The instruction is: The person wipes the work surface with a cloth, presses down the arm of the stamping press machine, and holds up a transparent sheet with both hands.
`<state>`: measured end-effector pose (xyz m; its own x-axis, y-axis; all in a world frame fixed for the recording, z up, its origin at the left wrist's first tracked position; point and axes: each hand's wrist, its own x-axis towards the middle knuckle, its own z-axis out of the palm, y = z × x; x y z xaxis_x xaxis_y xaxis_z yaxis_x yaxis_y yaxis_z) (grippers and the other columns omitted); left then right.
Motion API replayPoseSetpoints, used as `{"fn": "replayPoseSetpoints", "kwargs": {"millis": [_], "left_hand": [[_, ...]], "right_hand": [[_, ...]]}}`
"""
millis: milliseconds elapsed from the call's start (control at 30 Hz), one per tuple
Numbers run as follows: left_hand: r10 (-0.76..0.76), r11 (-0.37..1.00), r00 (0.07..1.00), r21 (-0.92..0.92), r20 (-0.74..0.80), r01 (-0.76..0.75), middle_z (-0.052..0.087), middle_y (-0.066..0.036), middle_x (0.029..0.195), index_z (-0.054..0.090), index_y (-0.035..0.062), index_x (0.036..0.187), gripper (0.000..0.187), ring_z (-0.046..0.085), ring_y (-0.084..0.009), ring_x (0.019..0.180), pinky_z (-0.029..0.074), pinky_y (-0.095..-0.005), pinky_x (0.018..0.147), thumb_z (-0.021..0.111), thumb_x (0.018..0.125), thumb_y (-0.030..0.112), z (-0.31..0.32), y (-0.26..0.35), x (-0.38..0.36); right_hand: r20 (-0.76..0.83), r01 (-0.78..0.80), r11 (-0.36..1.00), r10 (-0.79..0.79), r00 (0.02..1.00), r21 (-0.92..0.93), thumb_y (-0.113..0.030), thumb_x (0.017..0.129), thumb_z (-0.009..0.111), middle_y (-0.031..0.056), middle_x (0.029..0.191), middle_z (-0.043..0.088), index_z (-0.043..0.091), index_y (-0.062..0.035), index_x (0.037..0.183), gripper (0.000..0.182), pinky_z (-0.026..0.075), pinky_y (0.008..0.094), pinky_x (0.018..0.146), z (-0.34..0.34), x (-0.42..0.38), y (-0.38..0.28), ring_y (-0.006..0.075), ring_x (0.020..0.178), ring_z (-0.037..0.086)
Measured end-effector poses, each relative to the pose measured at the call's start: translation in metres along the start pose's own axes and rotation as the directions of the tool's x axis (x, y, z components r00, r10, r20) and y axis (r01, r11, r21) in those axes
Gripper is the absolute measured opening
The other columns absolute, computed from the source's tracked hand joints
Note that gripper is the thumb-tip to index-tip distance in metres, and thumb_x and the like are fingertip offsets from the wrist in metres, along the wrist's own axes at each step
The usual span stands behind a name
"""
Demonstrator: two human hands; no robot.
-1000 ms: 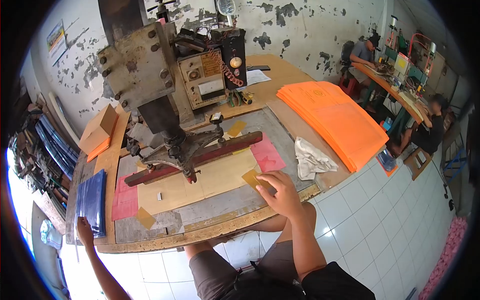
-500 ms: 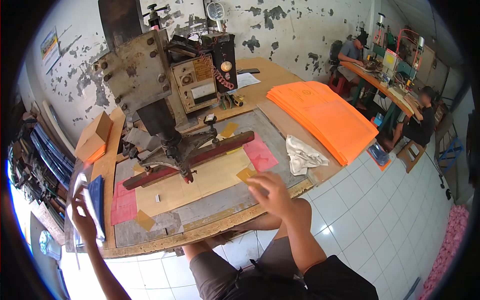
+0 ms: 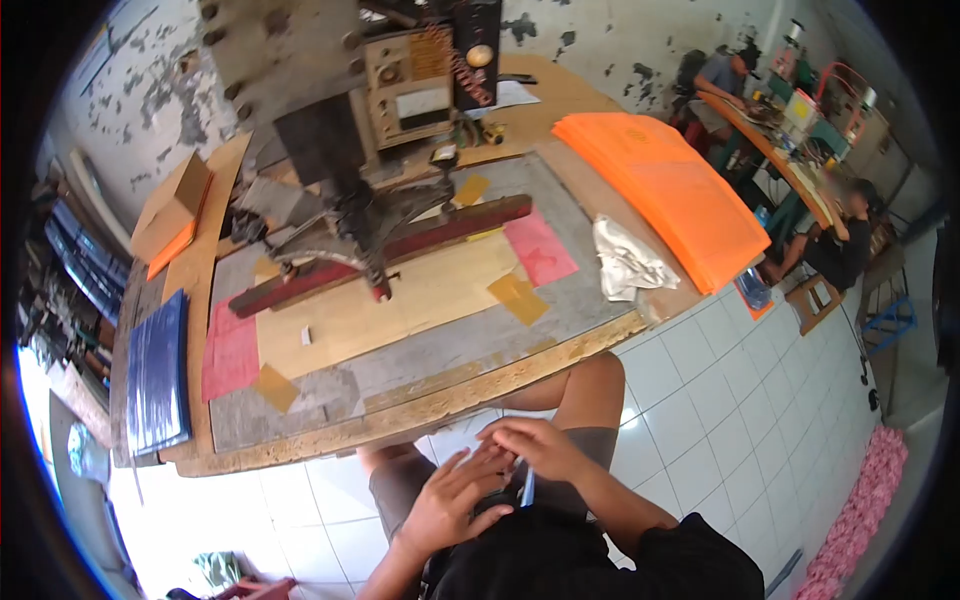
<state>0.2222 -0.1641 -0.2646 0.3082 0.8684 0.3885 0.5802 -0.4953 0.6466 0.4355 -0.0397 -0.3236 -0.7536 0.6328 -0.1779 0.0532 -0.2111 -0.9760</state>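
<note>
My left hand [image 3: 462, 503] hovers over my lap, palm down, with its fingers stretched out and the thumb apart. Just beside it, my right hand [image 3: 543, 447] has its loosely bent fingers at the left fingertips. No object shows in either hand. In front of them stands the worktable [image 3: 420, 418], with a heavy press holding a long red bar [image 3: 440, 234]. Under the bar lies a cream sheet [image 3: 400, 330] between pink pieces [image 3: 540, 247], with brown tape patches [image 3: 518, 299] at its edges. A small whitish piece [image 3: 306, 336] rests on the cream sheet.
A stack of orange sheets [image 3: 665, 200] lies at the right of the table, beside a crumpled white cloth [image 3: 630, 262]. Blue plastic-covered sheets [image 3: 160, 375] and a cardboard box [image 3: 172, 208] are at the left. Two people sit at another bench [image 3: 775, 150].
Both hands have left the table and come together over my lap. The view has shifted. The brown patch near my right hand now lies flat at the cream sheet's right end.
</note>
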Motion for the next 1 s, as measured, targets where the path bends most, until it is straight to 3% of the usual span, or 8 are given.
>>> {"fn": "replayPoseSetpoints", "kwargs": {"millis": [200, 333, 433, 467, 533, 700, 800, 1000], "left_hand": [[-0.19, 0.861, 0.903, 0.377, -0.385, 0.342, 0.067, -0.018, 0.156, 0.073, 0.0088, 0.13, 0.044, 0.055, -0.0456, 0.152, 0.036, -0.0634, 0.128, 0.086, 0.092, 0.029, -0.043, -0.034, -0.032], [-0.265, 0.78, 0.894, 0.465, -0.361, 0.419, 0.061, -0.013, 0.165, 0.072, 0.0121, 0.142, 0.052, 0.049, -0.0417, 0.158, 0.026, -0.0643, 0.134, 0.084, 0.094, 0.027, -0.053, -0.039, -0.033], [-0.272, 0.769, 0.906, 0.493, -0.325, 0.408, 0.056, -0.01, 0.171, 0.069, 0.0159, 0.149, 0.06, 0.044, -0.037, 0.163, 0.016, -0.066, 0.137, 0.085, 0.094, 0.034, -0.038, -0.039, -0.024], [-0.269, 0.762, 0.912, 0.51, -0.31, 0.399, 0.055, -0.009, 0.172, 0.068, 0.0171, 0.151, 0.062, 0.043, -0.0361, 0.164, 0.014, -0.0667, 0.138, 0.085, 0.095, 0.036, -0.033, -0.038, -0.021], [-0.268, 0.769, 0.927, 0.522, -0.261, 0.369, 0.049, -0.008, 0.177, 0.065, 0.0184, 0.157, 0.066, 0.039, -0.0349, 0.167, 0.01, -0.0707, 0.137, 0.081, 0.099, 0.044, -0.024, -0.039, -0.011], [-0.214, 0.786, 0.955, 0.544, -0.207, 0.294, 0.047, -0.009, 0.178, 0.063, 0.0186, 0.16, 0.071, 0.037, -0.0343, 0.168, 0.014, -0.0719, 0.136, 0.082, 0.097, 0.046, -0.01, -0.039, 0.016], [-0.179, 0.815, 0.959, 0.513, -0.221, 0.271, 0.054, -0.01, 0.172, 0.068, 0.016, 0.153, 0.061, 0.045, -0.0352, 0.161, 0.025, -0.0663, 0.133, 0.082, 0.098, 0.039, -0.017, -0.038, 0.024], [-0.143, 0.818, 0.945, 0.502, -0.295, 0.281, 0.062, -0.013, 0.158, 0.073, 0.0098, 0.142, 0.046, 0.054, -0.0359, 0.149, 0.037, -0.0628, 0.126, 0.077, 0.103, 0.035, -0.045, -0.047, 0.039]], "right_hand": [[-0.143, 0.059, 0.992, -0.043, 0.989, 0.109, -0.021, 0.122, 0.052, 0.0176, 0.122, 0.082, 0.066, 0.0039, 0.14, 0.034, 0.063, 0.0311, 0.078, -0.046, -0.018, -0.041, 0.0249, 0.096, 0.084], [-0.271, -0.011, 0.998, 0.027, 0.962, 0.06, -0.021, 0.12, 0.058, 0.0158, 0.112, 0.081, 0.071, 0.0042, 0.129, 0.03, 0.064, 0.0304, 0.076, -0.066, -0.029, -0.05, 0.0216, 0.093, 0.082], [-0.516, -0.037, 0.874, -0.251, 0.819, -0.484, -0.021, 0.113, 0.071, 0.0125, 0.1, 0.081, 0.076, 0.0013, 0.121, 0.024, 0.062, 0.0329, 0.073, -0.084, -0.036, -0.086, 0.0188, 0.087, 0.079], [-0.606, -0.154, 0.814, -0.276, 0.746, -0.56, -0.021, 0.111, 0.075, 0.0124, 0.098, 0.081, 0.077, -0.0005, 0.121, 0.023, 0.062, 0.0354, 0.074, -0.093, -0.034, -0.102, 0.0212, 0.087, 0.079], [-0.486, -0.066, 0.54, -0.689, 0.538, -0.839, -0.022, 0.105, 0.081, 0.0161, 0.117, 0.08, 0.075, -0.0044, 0.132, 0.033, 0.059, 0.0456, 0.095, -0.131, -0.017, -0.109, 0.0317, 0.108, 0.077], [-0.206, -0.365, -0.009, -0.811, 0.547, -0.931, -0.037, 0.102, 0.08, 0.0195, 0.155, 0.061, 0.058, -0.0088, 0.159, 0.067, 0.038, 0.0564, 0.124, -0.224, 0.032, -0.117, 0.0437, 0.143, 0.055], [-0.3, -0.264, 0.164, -0.706, 0.642, -0.951, -0.042, 0.102, 0.079, 0.0202, 0.151, 0.062, 0.059, -0.0111, 0.16, 0.069, 0.042, 0.056, 0.121, -0.243, 0.05, -0.101, 0.0446, 0.141, 0.058], [-0.365, -0.222, 0.29, -0.711, 0.601, -0.931, -0.02, 0.105, 0.076, 0.02, 0.14, 0.07, 0.07, -0.0072, 0.146, 0.043, 0.049, 0.0494, 0.115, -0.221, 0.044, -0.107, 0.0411, 0.133, 0.064]]}}
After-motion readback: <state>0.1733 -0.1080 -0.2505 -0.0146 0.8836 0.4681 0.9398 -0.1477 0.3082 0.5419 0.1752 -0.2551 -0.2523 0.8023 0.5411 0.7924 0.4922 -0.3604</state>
